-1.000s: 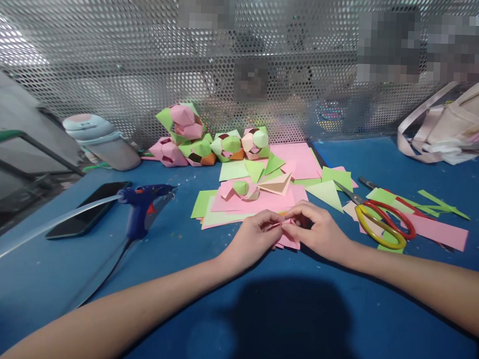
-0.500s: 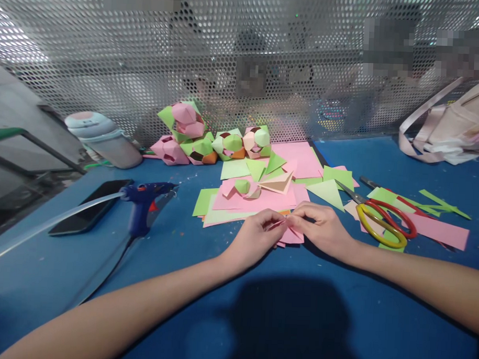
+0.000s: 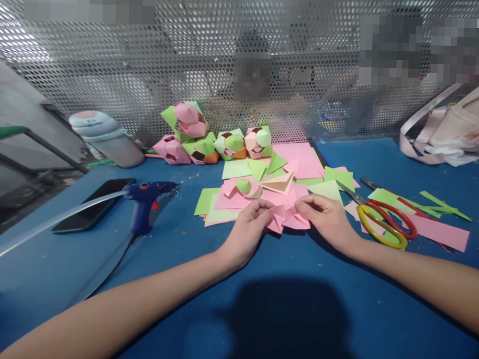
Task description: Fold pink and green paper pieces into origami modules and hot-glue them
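Note:
My left hand and my right hand both pinch a folded pink paper piece just above the blue table. The left fingers grip its left side, the right fingers its right side. The piece is spread between them, with pointed flaps showing. Behind it lies a loose pile of pink and green paper sheets, with a small curled green and pink piece on top.
A blue glue gun and a black phone lie to the left. Scissors with red and yellow handles lie right, among pink and green strips. Folded paper balls sit by the perforated metal wall. A pale bag sits far right.
My hands have moved apart and slightly up the table. The pink piece, pinched narrow between them before, is now opened wider.

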Available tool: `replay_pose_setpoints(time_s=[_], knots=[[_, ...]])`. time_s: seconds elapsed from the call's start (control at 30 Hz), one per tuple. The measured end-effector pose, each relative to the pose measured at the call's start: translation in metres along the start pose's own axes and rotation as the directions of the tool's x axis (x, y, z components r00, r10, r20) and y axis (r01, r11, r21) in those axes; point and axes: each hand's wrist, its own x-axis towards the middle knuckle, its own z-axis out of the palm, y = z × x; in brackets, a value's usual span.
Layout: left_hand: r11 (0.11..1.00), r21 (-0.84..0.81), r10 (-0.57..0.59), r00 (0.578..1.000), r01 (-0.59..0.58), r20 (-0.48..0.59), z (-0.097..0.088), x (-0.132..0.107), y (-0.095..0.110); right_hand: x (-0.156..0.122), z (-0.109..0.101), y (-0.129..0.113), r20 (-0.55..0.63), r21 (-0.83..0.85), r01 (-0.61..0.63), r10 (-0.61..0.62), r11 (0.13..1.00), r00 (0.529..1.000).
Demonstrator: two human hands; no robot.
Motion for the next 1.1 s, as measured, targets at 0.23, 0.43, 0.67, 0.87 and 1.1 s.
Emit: replay_pose_setpoints(time_s=[0.23,0.43,0.67,0.87,1.1], knots=[[0.975,-0.215,-0.072,0.996,0.060,-0.047,0.0001,0.0020,0.0041,0.0030,-0.0006,0.0045,0.045,0.069,-0.072,0.069,0.995,0.997],[0.994,-0.069,-0.082,0.996,0.079,-0.038,-0.0025,0.0008,0.0025,0.0034,-0.0007,0.0093,0.051,0.119,-0.072,0.066,0.990,0.996],[0.979,0.201,-0.012,0.998,0.024,-0.063,-0.0046,-0.0001,-0.0026,0.0039,0.0008,0.0093,0.088,0.119,-0.088,0.077,0.989,0.993],[0.987,0.158,0.019,0.996,-0.005,-0.083,-0.0044,0.0005,-0.0005,0.0038,0.0000,0.0111,0.017,0.101,-0.053,0.052,0.993,0.999],[0.990,0.141,0.011,0.999,-0.006,-0.038,-0.0028,-0.0045,0.0056,0.0063,-0.0065,0.0070,-0.109,-0.099,0.022,-0.033,0.995,0.994]])
